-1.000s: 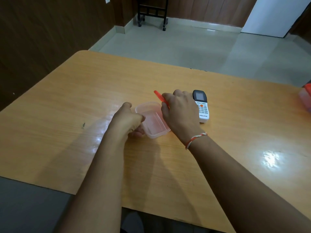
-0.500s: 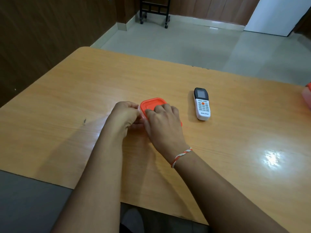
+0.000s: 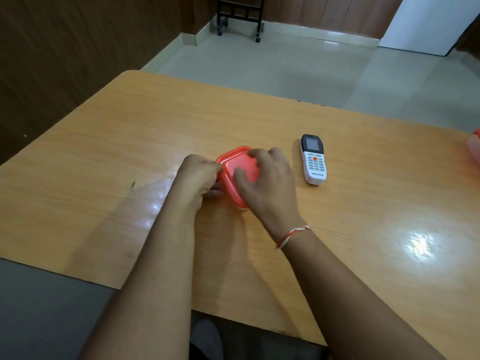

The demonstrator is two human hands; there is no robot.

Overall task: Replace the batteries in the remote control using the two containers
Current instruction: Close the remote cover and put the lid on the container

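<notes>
A small clear plastic container with an orange lid [image 3: 233, 162] sits on the wooden table [image 3: 130, 141] near its middle. My left hand [image 3: 201, 178] grips the container's left side. My right hand [image 3: 267, 183] lies on top of the lid, fingers and thumb pressing on it. What is inside the container is hidden. A white remote control [image 3: 313, 159] with a dark screen lies face up on the table to the right of my right hand, untouched. A second orange-lidded container [image 3: 474, 149] shows partly at the right edge.
The table's near edge runs across the lower frame, with my lap below it. A black wheeled stand [image 3: 240, 18] is on the tiled floor beyond the table. Wood-panelled walls stand at the left and back.
One second ago the container was open and my right hand held the orange lid upright beside it. The lid now lies on the container with my right hand pressing on it.
</notes>
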